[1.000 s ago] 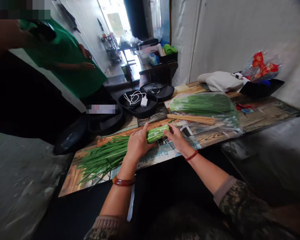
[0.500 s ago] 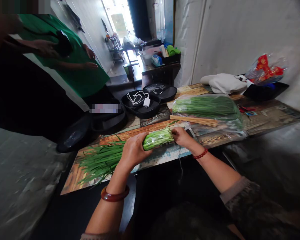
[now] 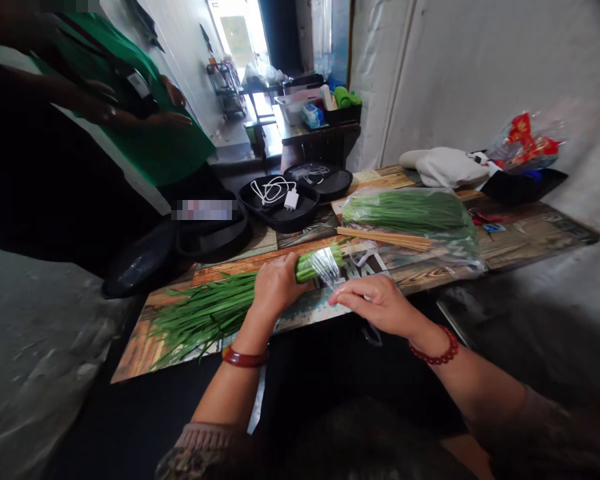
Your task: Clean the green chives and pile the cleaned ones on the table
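Observation:
A bunch of green chives [image 3: 207, 303] lies along the front of the table, leaves to the left and pale stems to the right. My left hand [image 3: 277, 285] is wrapped round the stems, pressing them near the table. Around the stem end runs a shiny clear plastic strip [image 3: 326, 265]. Just to the right, my right hand [image 3: 375, 301] is closed in a pinch on that strip, which stretches from the bunch to its fingertips. A loose plastic tail hangs below the hand. Behind lies a second bunch of chives [image 3: 410, 212] in a clear bag.
Thin wooden sticks [image 3: 385, 238] lie before the bagged chives. Black cases [image 3: 280, 213] stand at the back, one with a white charger [image 3: 291, 199]. A white cap [image 3: 447, 167] and red-handled scissors [image 3: 485, 219] are at right. A person in green [image 3: 180, 157] stands at left.
My right hand has moved from the stem ends down and toward me, drawing the plastic strip taut round the stems. My left hand keeps its grip and has shifted slightly right.

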